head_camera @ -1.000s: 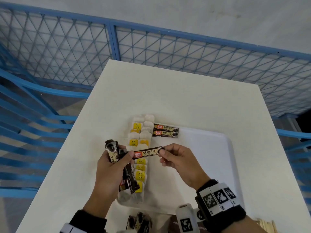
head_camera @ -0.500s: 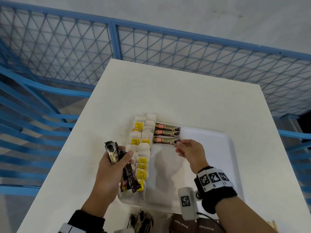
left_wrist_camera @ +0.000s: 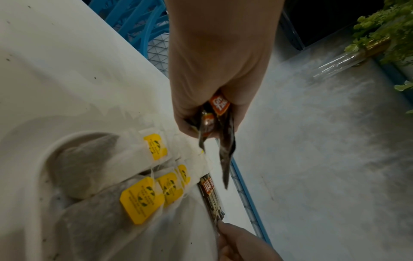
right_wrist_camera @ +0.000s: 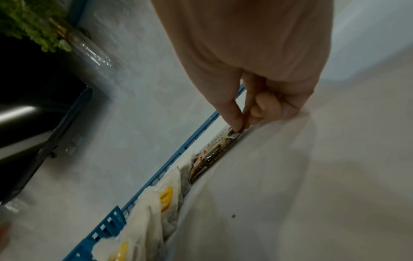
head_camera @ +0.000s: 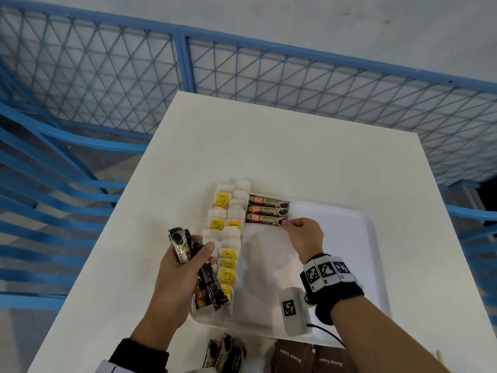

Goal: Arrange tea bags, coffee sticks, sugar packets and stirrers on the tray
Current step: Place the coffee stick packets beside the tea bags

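White tray [head_camera: 349, 238] sits on the table [head_camera: 295, 157], with tea bags [head_camera: 228, 238] lined in a column along its left side. Just right of them, three coffee sticks [head_camera: 267, 211] lie stacked in a row at the far end. The right hand [head_camera: 304, 238] pinches the right end of the nearest stick [head_camera: 265, 218] between thumb and forefinger. The left hand [head_camera: 183, 267] grips a bundle of coffee sticks [head_camera: 207, 281] above the tea bags. More coffee sticks [head_camera: 226, 354] and brown sugar packets [head_camera: 306, 358] lie at the near edge.

Coffee sticks [head_camera: 267, 212] look like glossy foil; beside them the tea bags [head_camera: 228, 235] are matt, fibrous paper. Tray [head_camera: 349, 238] is smooth white plastic, table [head_camera: 269, 146] matt.
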`<state>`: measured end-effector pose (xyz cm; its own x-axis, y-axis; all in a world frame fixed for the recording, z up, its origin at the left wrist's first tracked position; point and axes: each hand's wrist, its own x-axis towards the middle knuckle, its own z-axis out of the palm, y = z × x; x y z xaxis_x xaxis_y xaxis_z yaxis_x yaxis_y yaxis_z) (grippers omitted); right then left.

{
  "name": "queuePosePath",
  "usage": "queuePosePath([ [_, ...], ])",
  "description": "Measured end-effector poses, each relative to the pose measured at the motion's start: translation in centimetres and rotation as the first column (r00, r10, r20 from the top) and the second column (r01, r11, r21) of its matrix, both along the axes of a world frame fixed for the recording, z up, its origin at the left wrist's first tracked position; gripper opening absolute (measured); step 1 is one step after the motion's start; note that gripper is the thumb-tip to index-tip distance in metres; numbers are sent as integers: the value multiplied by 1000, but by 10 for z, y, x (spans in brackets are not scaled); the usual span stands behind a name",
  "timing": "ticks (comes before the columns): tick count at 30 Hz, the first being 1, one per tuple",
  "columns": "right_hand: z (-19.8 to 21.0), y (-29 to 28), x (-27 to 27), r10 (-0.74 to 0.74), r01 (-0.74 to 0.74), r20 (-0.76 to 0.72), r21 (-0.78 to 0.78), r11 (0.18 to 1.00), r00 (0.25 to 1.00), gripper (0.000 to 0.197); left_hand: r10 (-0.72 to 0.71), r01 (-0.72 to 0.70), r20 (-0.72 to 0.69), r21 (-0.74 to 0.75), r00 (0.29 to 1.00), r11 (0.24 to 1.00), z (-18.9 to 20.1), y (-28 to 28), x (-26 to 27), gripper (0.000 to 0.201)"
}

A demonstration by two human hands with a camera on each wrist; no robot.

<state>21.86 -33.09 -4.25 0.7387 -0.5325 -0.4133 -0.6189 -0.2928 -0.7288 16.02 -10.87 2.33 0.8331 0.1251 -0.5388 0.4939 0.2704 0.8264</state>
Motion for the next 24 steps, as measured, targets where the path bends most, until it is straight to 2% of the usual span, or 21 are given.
queuePosePath([
  [6, -2, 0, 2, 50, -51, -16, -85, 995, 999, 14, 0, 0, 7, -3, 1000, 1000, 0, -1, 1, 15],
  [12, -2, -1, 2, 53, -54, -9, -94, 994, 999, 13, 4, -4, 12, -15, 1000, 1000, -1, -4, -1, 15],
  [18, 4, 2, -7, -19, 24, 99, -44, 999, 995, 6, 3, -4, -5, -85, 1000, 996, 1, -5, -1, 13],
  [21, 20, 14, -21, 65, -68, 133, 20, 997, 989, 9, 18, -18, -3, -100, 1000, 995, 1, -5, 0, 13],
  [24, 42, 33, -40, 272, -289, 142, 114, 951, 952, 18, 34, -34, 1, -122, 999, 992, 2, -6, 1, 13],
])
